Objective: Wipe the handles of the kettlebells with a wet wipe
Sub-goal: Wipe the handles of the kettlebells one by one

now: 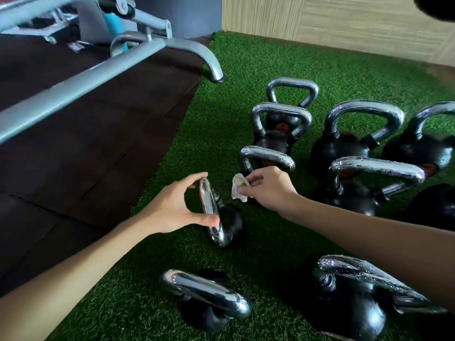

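Note:
Several black kettlebells with chrome handles stand on green turf. My left hand holds the chrome handle of a small kettlebell between thumb and fingers. To its right, my right hand pinches a crumpled white wet wipe, a little apart from that handle. Just behind my right hand stands another small kettlebell with its handle beaded with drops. A nearer kettlebell stands at the front, and a bigger one at the front right under my right forearm.
More kettlebells stand in rows at the back right. A grey metal gym machine frame crosses the dark rubber floor on the left, its foot on the turf edge. A wood-look wall bounds the far side.

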`<action>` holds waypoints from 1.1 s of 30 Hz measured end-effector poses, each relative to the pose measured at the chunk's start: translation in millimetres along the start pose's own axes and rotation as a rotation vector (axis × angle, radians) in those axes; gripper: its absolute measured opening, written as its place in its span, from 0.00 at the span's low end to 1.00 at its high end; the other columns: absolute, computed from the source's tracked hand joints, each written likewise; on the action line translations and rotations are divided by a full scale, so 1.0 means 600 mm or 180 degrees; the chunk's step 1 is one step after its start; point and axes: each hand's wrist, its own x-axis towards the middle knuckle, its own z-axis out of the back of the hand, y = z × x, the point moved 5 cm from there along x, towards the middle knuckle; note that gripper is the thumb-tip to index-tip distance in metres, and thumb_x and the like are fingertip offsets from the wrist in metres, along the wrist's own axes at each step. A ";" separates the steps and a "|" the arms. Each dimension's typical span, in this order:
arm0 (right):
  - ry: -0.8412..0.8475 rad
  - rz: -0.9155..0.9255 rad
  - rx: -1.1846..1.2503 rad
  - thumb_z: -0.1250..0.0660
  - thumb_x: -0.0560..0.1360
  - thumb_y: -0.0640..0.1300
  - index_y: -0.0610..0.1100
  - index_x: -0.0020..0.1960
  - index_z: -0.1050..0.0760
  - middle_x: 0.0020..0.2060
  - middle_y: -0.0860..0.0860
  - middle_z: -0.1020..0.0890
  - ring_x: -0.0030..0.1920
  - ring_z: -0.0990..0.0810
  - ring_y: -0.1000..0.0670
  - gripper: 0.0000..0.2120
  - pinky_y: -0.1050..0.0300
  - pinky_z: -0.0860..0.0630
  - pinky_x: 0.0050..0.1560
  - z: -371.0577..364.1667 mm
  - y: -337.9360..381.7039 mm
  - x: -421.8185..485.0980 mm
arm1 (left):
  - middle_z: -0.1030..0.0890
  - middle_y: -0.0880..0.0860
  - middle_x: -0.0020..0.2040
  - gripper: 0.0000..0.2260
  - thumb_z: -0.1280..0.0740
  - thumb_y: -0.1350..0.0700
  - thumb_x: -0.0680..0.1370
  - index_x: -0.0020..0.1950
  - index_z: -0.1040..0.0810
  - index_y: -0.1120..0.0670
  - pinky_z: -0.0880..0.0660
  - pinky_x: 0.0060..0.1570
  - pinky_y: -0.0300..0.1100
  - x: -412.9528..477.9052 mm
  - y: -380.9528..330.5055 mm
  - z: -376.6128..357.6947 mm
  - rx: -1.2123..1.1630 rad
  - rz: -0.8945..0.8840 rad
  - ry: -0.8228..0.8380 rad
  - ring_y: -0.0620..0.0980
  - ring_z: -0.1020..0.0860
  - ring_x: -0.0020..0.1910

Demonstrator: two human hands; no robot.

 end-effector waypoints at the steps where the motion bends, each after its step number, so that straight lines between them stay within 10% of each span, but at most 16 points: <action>1: 0.0080 -0.0020 -0.0025 0.21 0.69 0.50 0.48 0.43 0.14 0.36 0.53 0.15 0.36 0.20 0.55 0.07 0.60 0.23 0.34 -0.017 0.006 0.009 | 0.32 0.43 0.77 0.55 0.24 0.23 0.54 0.78 0.42 0.31 0.33 0.74 0.52 -0.004 0.008 0.002 -0.0055 -0.0053 0.0002 0.40 0.36 0.75; 8: 0.0197 0.0004 -0.0296 0.28 0.73 0.43 0.41 0.38 0.14 0.37 0.43 0.14 0.36 0.16 0.47 0.08 0.58 0.23 0.28 -0.104 0.028 0.055 | 0.32 0.44 0.77 0.58 0.27 0.21 0.53 0.79 0.45 0.31 0.33 0.74 0.50 0.000 0.032 0.008 -0.0088 -0.0160 0.0040 0.44 0.35 0.76; 27: 0.0806 0.0943 0.0233 0.24 0.73 0.44 0.51 0.46 0.14 0.33 0.58 0.17 0.31 0.23 0.63 0.04 0.71 0.28 0.33 -0.084 0.073 -0.038 | 0.30 0.39 0.74 0.61 0.31 0.19 0.52 0.81 0.44 0.39 0.33 0.73 0.45 0.011 0.055 0.025 -0.0126 -0.0221 0.0105 0.29 0.36 0.71; 33: 0.0663 0.0986 0.0110 0.22 0.71 0.44 0.50 0.47 0.13 0.36 0.56 0.14 0.35 0.18 0.58 0.06 0.68 0.23 0.36 -0.062 0.096 -0.017 | 0.29 0.41 0.75 0.59 0.30 0.20 0.53 0.81 0.44 0.36 0.32 0.73 0.49 0.016 0.058 0.017 -0.0116 -0.0191 0.0105 0.39 0.33 0.74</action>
